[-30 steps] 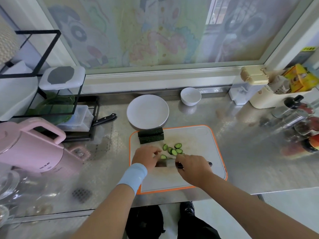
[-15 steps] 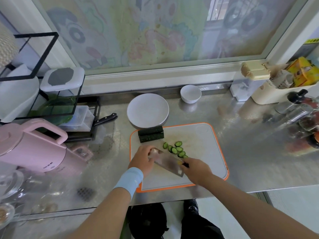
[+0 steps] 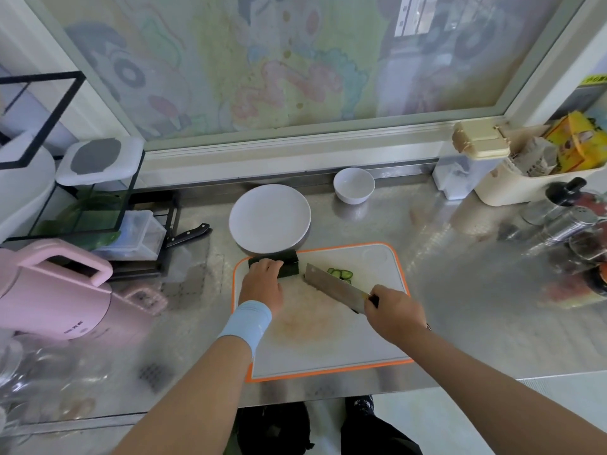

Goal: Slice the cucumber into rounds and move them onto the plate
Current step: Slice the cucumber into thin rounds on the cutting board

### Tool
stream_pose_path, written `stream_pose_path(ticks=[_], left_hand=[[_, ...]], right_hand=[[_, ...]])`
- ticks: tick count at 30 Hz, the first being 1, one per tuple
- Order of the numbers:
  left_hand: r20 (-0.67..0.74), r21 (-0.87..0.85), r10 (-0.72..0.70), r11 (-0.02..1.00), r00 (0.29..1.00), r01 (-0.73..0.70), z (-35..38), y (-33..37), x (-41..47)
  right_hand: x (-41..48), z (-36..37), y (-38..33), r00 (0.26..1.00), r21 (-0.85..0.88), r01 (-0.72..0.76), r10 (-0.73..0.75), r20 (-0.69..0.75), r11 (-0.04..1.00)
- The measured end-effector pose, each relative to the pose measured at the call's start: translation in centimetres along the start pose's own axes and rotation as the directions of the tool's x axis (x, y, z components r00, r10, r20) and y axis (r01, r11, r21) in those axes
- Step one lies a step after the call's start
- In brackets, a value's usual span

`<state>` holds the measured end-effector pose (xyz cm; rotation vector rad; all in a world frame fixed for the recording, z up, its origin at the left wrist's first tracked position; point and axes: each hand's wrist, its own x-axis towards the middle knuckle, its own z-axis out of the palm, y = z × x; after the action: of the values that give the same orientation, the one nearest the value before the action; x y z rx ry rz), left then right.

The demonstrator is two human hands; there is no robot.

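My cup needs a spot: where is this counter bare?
Free: counter between board and jars; the gap between plate and bowl; the board's near half. Crowded: left side, with kettle and rack; board's far half, where left hand grips cucumber and right hand holds knife.

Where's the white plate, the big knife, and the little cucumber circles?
white plate [image 3: 269, 218]: head view, on its bare middle.
big knife [image 3: 335, 285]: head view, on the flat of the blade.
cucumber circles [image 3: 341, 274]: head view, on a slice just past the blade.
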<state>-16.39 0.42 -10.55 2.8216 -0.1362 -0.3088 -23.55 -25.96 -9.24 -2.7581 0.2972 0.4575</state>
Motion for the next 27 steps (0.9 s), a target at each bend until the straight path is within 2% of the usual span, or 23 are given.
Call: stream_pose_path(ticks=[3,6,8,13,19,22,27], left_hand=[[0.081,0.170,-0.047,0.985,0.996,0.033,0.0,-0.4,0.8],[0.070,0.302,-0.052,0.953,0.996,0.029,0.1,-0.8,1.2],[0.057,0.316,-0.053,0.948,0.997,0.032,0.0,-1.1,1.4],[0.069,0.140,-0.137,0.982,0.988,0.126,0.3,-1.5,0.9],[0.101,0.074,-0.222,0.974,0.970,0.215,0.0,-2.8,-0.8],[0.173,0.028,-0.159,0.987,0.972,0.157,0.5,-3.8,-2.1],[0.212,-0.073,0.034,0.997,0.977,-0.019,1.5,-3.5,-4.1]], right_hand=[[-0.2,0.2,-0.1,0.999,-0.011,0.053,-0.052,0.012,0.999],[0.0,0.6,-0.3,0.996,-0.025,0.091,-0.091,0.025,0.996],[0.5,0.8,-0.2,0.997,-0.013,0.078,-0.078,0.017,0.997],[1.2,0.6,-0.1,0.999,-0.006,0.035,-0.034,0.007,0.999],[1.2,0.5,-1.1,0.999,0.007,-0.014,0.014,-0.038,1.000],[0.9,0.3,-2.2,0.999,0.022,0.001,0.000,-0.053,1.000],[-0.2,1.0,-4.2,0.996,0.045,0.084,-0.082,-0.036,0.995]])
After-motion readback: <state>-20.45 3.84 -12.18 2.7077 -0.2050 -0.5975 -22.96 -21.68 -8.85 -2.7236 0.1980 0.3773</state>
